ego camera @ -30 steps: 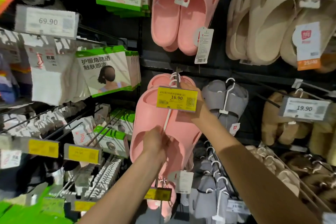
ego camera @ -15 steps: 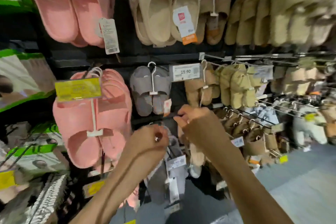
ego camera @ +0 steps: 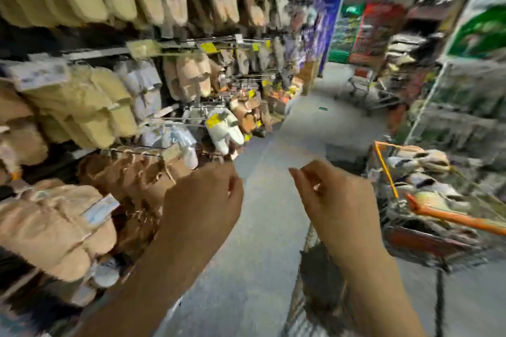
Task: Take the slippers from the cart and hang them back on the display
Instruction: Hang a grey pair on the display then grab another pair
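1. both hands have come away from the pink pair on its peg, and the view has swung right along the aisle, so the cart [ego camera: 427, 216] now shows at the right edge.
2. left hand [ego camera: 204, 200] hangs in mid-air over the floor, fingers loosely curled, holding nothing that can be made out; blur hides the fingertips.
3. right hand [ego camera: 335, 194] is also raised and loosely curled; it seems empty, though thumb and forefinger sit close together and the smear stops me being sure.
4. the slippers in the cart [ego camera: 421, 164] lie heaped in the basket, pale and grey pairs behind the orange handle [ego camera: 451, 216]. their long axes cannot be read through the blur.
5. the relation that matters: the heap lies to the right of and a little beyond the right hand, just across the near rim, while the left hand is well apart from it, nearer the display [ego camera: 90, 107].
6. judgement: the right hand is the natural one to reach in next, with the left free to steady a hook at the rack.
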Motion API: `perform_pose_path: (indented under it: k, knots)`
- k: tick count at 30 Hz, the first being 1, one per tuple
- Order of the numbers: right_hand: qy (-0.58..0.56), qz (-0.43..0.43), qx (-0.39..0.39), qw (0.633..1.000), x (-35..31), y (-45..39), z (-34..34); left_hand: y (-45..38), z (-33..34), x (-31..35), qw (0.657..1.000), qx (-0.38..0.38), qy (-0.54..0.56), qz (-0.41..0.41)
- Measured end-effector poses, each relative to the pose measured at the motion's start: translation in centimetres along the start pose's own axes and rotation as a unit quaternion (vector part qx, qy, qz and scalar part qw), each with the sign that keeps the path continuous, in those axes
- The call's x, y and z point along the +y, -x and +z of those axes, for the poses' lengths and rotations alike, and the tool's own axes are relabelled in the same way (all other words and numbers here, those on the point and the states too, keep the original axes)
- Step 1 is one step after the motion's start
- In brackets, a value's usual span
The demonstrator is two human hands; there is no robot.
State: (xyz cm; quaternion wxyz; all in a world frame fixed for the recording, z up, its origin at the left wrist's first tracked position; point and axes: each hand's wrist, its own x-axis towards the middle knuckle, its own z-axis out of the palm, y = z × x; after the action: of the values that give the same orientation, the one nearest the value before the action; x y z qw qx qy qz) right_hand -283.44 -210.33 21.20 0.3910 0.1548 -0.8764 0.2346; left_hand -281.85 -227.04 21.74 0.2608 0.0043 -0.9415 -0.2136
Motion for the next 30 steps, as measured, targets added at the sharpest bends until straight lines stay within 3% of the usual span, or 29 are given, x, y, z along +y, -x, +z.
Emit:
perform_pose_path:
  k: [9,18,23,30]
  knots:
    - [0.139,0.115,0.082,0.980,15.0,-1.3,-0.2,-10.7,14.4,8.5,0.983,-0.069,0.085,0.149]
    - [0.281,0.205,0.135,0.928,27.6,-9.1,4.7,-26.0,28.0,15.4,0.940,-0.150,0.130,0.277]
    - [0.306,0.263,0.137,0.905,34.7,-11.5,6.2,-32.4,35.9,20.2,0.914,-0.184,0.194,0.306]
    - [0.355,0.328,0.148,0.863,47.7,-14.2,9.7,-38.5,49.5,26.4,0.891,-0.242,0.189,0.335]
